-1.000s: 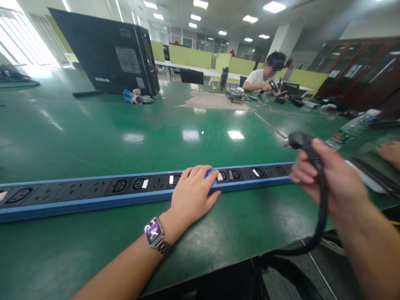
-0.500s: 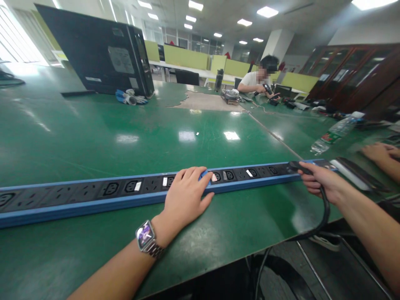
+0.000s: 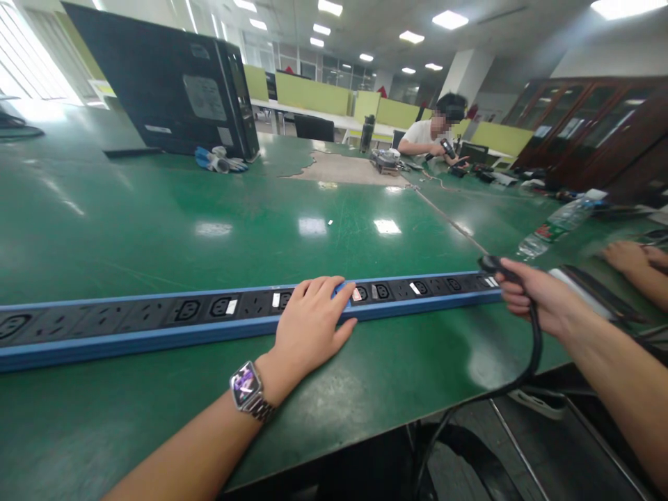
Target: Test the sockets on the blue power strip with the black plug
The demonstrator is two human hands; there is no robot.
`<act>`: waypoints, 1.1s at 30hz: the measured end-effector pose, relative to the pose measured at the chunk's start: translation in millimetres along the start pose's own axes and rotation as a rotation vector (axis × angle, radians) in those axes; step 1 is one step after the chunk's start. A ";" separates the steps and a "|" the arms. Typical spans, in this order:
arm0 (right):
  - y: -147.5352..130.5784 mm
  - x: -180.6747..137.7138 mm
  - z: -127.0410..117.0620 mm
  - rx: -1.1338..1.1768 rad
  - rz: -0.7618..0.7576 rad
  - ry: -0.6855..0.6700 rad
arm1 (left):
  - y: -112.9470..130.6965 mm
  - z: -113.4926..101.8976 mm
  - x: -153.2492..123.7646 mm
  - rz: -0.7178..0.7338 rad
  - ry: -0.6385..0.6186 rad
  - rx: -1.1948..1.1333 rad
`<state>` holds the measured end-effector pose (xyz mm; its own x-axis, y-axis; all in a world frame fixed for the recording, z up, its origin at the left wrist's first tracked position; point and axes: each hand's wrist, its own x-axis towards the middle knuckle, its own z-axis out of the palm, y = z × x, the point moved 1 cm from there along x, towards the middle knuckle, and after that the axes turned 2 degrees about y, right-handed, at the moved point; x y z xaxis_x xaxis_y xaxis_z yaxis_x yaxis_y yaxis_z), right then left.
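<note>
Black power plug [image 3: 489,264] is at the blue power strip's [image 3: 249,306] right end, gripped in our right hand [image 3: 537,291]; contact unclear. Our left hand [image 3: 313,316] lies open across the strip. Cord [image 3: 536,341] drooping off the counter [image 3: 250,243] could tug the plug askew.

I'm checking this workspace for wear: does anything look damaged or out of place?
Yes: the green table has a tan patch beyond the power strip, toward the far side. Its ragged left edge suggests the green surface has torn away there.

Plug [image 3: 489,264] is blk, pwr strip [image 3: 156,314] blue/blk, tbl [image 3: 250,240] grn.
</note>
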<state>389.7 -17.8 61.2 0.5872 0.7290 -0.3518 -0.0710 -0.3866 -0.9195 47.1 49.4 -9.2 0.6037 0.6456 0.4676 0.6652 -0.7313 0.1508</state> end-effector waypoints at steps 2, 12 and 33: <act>-9.3 -23.6 25.6 -0.026 -0.146 -0.041 | 6.5 -1.6 0.8 -0.013 0.047 -0.050; 17.1 -122.4 126.1 -0.348 -0.587 -0.577 | -25.9 -55.6 -28.2 -0.124 0.438 -0.010; 116.3 -48.7 80.4 -0.437 -0.561 -0.076 | -97.3 -66.5 -61.7 -0.111 0.022 -0.159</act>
<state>288.0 -52.8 -42.7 0.3819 0.9153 0.1276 0.5643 -0.1215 -0.8166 -84.1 66.1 5.2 0.5201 0.7203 0.4589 0.6480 -0.6828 0.3374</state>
